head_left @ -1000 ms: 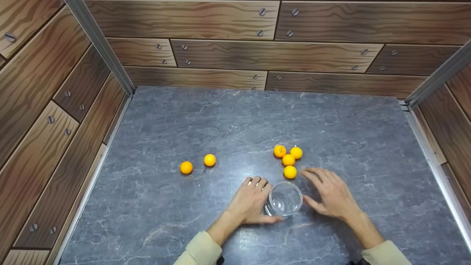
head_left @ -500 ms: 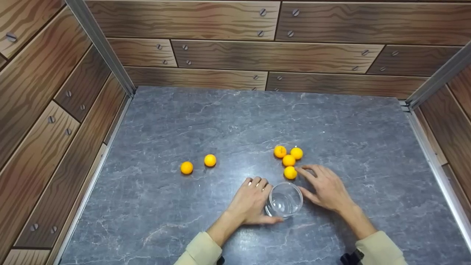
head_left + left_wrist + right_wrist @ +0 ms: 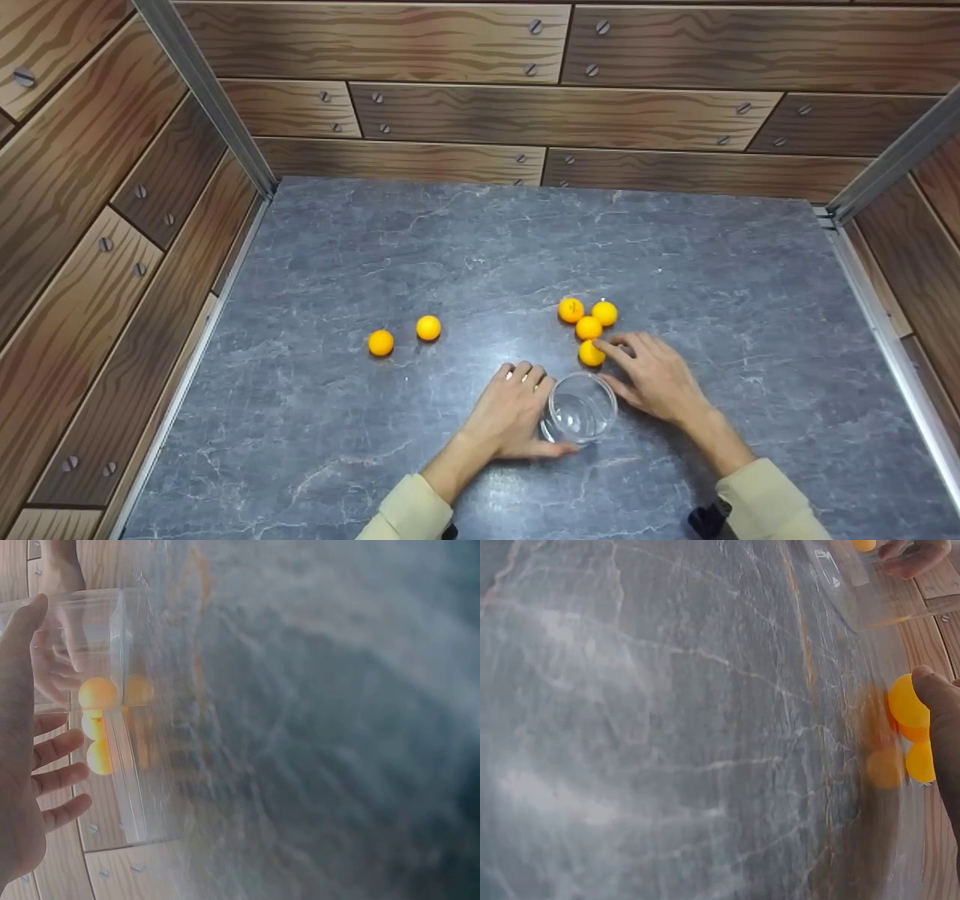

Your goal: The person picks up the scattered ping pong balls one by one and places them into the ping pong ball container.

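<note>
The grey marbled tabletop (image 3: 337, 255) fills the middle and lower frame, with wood-patterned panels (image 3: 480, 41) along the top and sides. At lower right, the right hand (image 3: 660, 379) has edged leftward over the last second; its fingertips now overlap the nearest orange ball (image 3: 588, 357), right of centre, thumb parted from them beside the cup's rim, so I judge the reach has arrived but no grip is formed. The left hand (image 3: 514, 416), lower centre, has stayed put, curved round the left side of the clear cup (image 3: 581, 420), which stands upright in the lower centre, just below that ball. Three more orange balls (image 3: 589, 328) cluster just above it, and two separate orange balls (image 3: 428, 328) lie left of centre, also unmoved.
</note>
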A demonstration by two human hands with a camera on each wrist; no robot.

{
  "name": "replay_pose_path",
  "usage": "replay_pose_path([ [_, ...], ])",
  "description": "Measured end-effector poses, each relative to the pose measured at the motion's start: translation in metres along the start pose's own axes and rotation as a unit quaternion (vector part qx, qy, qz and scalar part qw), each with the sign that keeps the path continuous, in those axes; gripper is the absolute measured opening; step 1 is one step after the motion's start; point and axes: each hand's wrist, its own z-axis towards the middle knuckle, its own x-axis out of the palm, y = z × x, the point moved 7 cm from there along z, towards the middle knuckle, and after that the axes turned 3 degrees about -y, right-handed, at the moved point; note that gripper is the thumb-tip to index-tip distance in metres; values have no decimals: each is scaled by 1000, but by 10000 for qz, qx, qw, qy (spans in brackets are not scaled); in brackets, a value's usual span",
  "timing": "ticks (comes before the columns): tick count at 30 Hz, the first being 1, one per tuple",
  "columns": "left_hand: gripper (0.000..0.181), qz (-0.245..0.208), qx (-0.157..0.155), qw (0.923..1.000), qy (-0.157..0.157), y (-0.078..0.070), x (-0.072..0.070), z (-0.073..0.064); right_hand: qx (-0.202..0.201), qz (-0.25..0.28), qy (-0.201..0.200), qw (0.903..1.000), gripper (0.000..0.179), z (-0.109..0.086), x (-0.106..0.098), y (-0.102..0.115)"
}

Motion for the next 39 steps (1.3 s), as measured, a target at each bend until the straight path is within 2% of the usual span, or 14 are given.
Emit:
replay_pose_path([
  [3, 90, 8, 2, 10000, -35, 0, 0, 0, -4, 22, 54, 10000, 51, 2, 3, 0],
  [14, 91, 75, 18, 10000, -33, 1, -2, 1, 112, -22, 214, 9997, 56, 6, 12, -2],
  [25, 93, 47, -11, 9999, 118, 0, -1, 0, 88, -27, 101, 9999, 53, 7, 18, -2],
  [32, 90, 95, 10, 9999, -83, -1, -3, 0, 205, 262, -88, 9994, 49, 6, 19, -4],
  [39, 90, 118, 1, 9999, 16, -1, -2, 0, 304, 532, -299, 9977, 49, 3, 17, -4],
])
